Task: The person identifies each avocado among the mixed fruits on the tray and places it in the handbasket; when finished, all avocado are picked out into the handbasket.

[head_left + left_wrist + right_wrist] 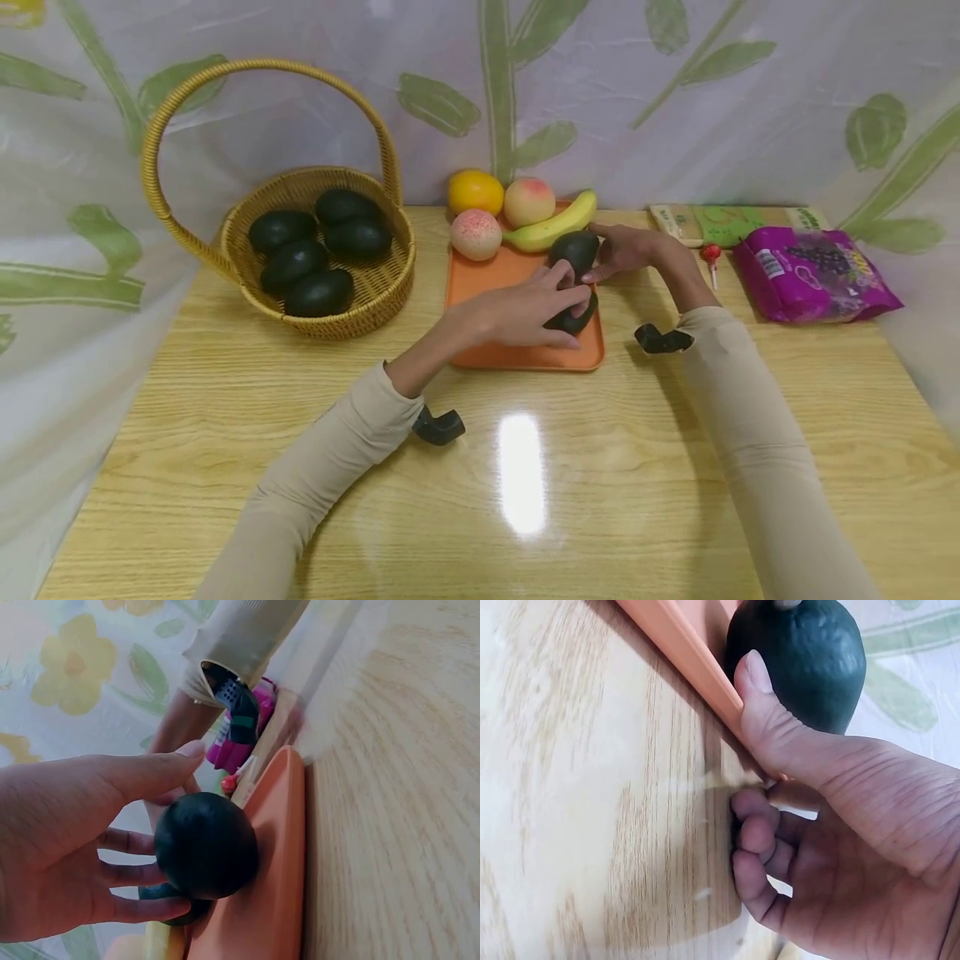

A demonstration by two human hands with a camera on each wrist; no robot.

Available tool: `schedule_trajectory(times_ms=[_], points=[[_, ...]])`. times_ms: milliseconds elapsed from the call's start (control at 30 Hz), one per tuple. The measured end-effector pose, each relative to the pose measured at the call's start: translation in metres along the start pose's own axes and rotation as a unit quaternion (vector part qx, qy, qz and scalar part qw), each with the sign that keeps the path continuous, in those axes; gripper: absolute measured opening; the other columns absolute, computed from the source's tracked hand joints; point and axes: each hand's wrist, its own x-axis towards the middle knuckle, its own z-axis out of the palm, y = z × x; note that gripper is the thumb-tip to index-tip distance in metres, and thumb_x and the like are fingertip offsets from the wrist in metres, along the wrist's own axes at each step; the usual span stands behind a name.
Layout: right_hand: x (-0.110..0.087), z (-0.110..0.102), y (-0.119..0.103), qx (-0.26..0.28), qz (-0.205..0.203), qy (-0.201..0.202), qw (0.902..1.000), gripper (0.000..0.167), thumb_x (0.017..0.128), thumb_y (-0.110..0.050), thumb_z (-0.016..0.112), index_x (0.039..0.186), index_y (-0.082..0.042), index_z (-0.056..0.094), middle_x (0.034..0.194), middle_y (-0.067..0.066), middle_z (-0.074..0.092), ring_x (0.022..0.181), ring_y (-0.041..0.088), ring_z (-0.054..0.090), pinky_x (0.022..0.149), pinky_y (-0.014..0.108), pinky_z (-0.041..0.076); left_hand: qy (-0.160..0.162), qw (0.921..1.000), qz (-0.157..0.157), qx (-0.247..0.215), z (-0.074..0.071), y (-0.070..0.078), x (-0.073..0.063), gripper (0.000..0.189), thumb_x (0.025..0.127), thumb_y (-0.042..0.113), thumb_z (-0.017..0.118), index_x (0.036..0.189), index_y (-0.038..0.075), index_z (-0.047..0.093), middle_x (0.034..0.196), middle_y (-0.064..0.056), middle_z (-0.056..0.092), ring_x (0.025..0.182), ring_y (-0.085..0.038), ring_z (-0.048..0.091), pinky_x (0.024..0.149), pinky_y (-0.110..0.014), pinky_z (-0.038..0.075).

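Observation:
My left hand [525, 310] reaches over the front avocado [572, 318] on the orange tray [480, 279]. In the left wrist view its fingers are spread, with thumb above that avocado [206, 846] and fingertips close behind it. A second avocado [576, 250] lies just behind, beside the banana [553, 225]. My right hand [630, 250] is at the tray's right edge. In the right wrist view its thumb lies by the tray's rim beside an avocado [802, 664], other fingers bent outside the rim; I cannot tell whether it grips anything.
A wicker basket [401, 283] with several avocados stands at left. Two peaches [476, 234] and an orange-yellow round fruit [476, 193] sit at the tray's back. To the right lie a red lollipop [711, 252], a purple packet [813, 275] and a green-and-tan packet [727, 223].

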Motion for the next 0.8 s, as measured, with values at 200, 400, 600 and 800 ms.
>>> schedule_trajectory(times_ms=[200, 400, 600, 800], points=[[0.002, -0.001, 0.0, -0.008, -0.012, -0.003, 0.9999, 0.116, 0.091, -0.051, 0.077, 0.168, -0.004, 0.004, 0.146, 0.036, 0.053, 0.141, 0.047, 0.05, 0.121, 0.058, 0.038, 0.026, 0.999, -0.001, 0.037, 0.003, -0.002, 0.001, 0.059, 0.101, 0.029, 0.07, 0.146, 0.009, 0.037, 0.138, -0.011, 0.038, 0.127, -0.028, 0.043, 0.107, -0.038, 0.049], [0.0, -0.001, -0.001, -0.01, -0.009, 0.001, 0.9999, 0.113, 0.093, -0.047, 0.077, 0.167, -0.002, 0.005, 0.147, 0.036, 0.052, 0.142, 0.048, 0.048, 0.121, 0.059, 0.037, -0.015, 0.9992, -0.028, 0.025, -0.004, -0.004, -0.003, 0.084, 0.096, 0.014, 0.068, 0.167, 0.017, 0.023, 0.147, -0.013, 0.03, 0.132, -0.028, 0.039, 0.105, -0.038, 0.051], [-0.001, 0.0, -0.003, 0.005, 0.009, 0.003, 0.9999, 0.115, 0.092, -0.046, 0.079, 0.168, -0.005, 0.003, 0.153, 0.034, 0.046, 0.147, 0.047, 0.042, 0.125, 0.06, 0.031, -0.055, 0.9975, -0.039, 0.018, -0.009, -0.003, -0.005, 0.079, 0.096, 0.013, 0.069, 0.163, 0.02, 0.029, 0.148, -0.014, 0.031, 0.132, -0.027, 0.041, 0.11, -0.039, 0.047], [-0.001, 0.0, -0.004, 0.001, 0.016, 0.004, 0.9999, 0.115, 0.092, -0.045, 0.079, 0.168, -0.004, 0.004, 0.154, 0.034, 0.045, 0.148, 0.046, 0.041, 0.126, 0.06, 0.03, -0.101, 0.994, -0.042, 0.006, -0.007, -0.003, -0.003, 0.081, 0.098, 0.019, 0.066, 0.165, 0.015, 0.02, 0.158, -0.018, 0.033, 0.135, -0.027, 0.048, 0.115, -0.042, 0.046]])
